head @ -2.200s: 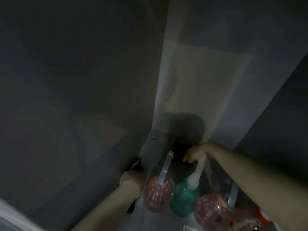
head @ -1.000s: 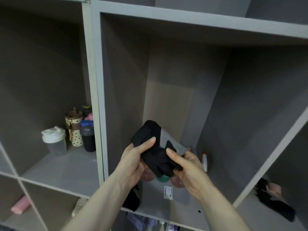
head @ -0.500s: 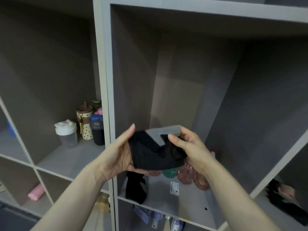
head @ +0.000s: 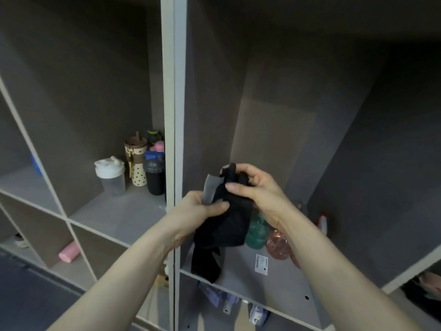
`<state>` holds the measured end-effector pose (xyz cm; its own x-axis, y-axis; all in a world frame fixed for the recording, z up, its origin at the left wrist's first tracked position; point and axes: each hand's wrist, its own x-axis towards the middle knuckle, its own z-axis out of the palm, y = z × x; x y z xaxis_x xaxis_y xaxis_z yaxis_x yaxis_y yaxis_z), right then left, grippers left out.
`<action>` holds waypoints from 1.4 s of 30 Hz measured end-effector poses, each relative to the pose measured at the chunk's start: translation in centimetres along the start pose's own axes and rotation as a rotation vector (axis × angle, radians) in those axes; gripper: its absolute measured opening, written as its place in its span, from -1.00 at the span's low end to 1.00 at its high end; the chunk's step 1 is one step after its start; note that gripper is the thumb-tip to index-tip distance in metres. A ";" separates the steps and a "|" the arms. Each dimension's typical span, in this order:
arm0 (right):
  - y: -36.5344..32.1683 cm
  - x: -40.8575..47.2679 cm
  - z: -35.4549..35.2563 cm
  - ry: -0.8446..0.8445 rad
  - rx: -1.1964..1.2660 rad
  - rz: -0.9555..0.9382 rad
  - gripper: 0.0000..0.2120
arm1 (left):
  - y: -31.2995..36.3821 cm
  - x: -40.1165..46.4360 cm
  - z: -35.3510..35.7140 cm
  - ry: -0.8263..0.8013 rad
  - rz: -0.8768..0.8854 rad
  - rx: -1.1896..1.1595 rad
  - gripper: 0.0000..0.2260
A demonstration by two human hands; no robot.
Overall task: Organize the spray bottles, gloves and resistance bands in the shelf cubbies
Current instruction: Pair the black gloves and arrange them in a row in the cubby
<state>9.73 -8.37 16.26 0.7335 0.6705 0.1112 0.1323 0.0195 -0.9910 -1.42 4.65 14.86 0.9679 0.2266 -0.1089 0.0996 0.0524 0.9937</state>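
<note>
From the head camera, both hands were up in front of the gray shelf point(head: 173, 91), close together, and both held the same black and gray glove point(head: 224, 211). The left hand point(head: 198, 211) gripped the glove from the left side, with its thumb pressed on the black cloth. The right hand point(head: 255, 189) pinched the top of the glove, with its thumb on the front and its fingers curled over the back. The glove hung in the air in front of the middle cubby, above the cubby floor.

A second black glove point(head: 206, 263) lay at the front left of that cubby floor, and part of it hung over the front edge. Behind the hands, on the same floor, stood a green spray bottle point(head: 256, 232) and a pink spray bottle point(head: 278, 243) just beside it. A small white bottle with a red top point(head: 322, 222) stood near the right wall. A white sticker point(head: 261, 264) was stuck on the cubby floor.

In the cubby to the left stood a clear shaker with a white lid point(head: 110, 175), a cup with dots point(head: 136, 163) and a dark bottle with a blue lid point(head: 155, 174), all close together. Lower down on the left, a pink roll point(head: 69, 252) lay in a small cubby.
</note>
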 end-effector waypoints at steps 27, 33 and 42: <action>23.7 1.9 -0.4 0.142 -0.446 0.391 -0.77 | -0.6 6.9 0.3 0.358 -0.004 -0.069 -0.79; 19.3 3.4 -2.4 0.368 0.107 0.517 -0.56 | -0.6 7.2 0.8 0.386 0.019 -0.106 -0.84; 7.9 1.3 -4.5 0.305 0.561 0.278 -0.49 | 0.4 5.8 0.5 0.351 0.022 -0.214 -0.84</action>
<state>14.73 -10.64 8.94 0.8557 0.4694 -0.2178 -0.3919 0.3129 -0.8652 4.35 5.46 14.60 0.8278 0.5464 -0.1274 -0.0068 0.2369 0.9715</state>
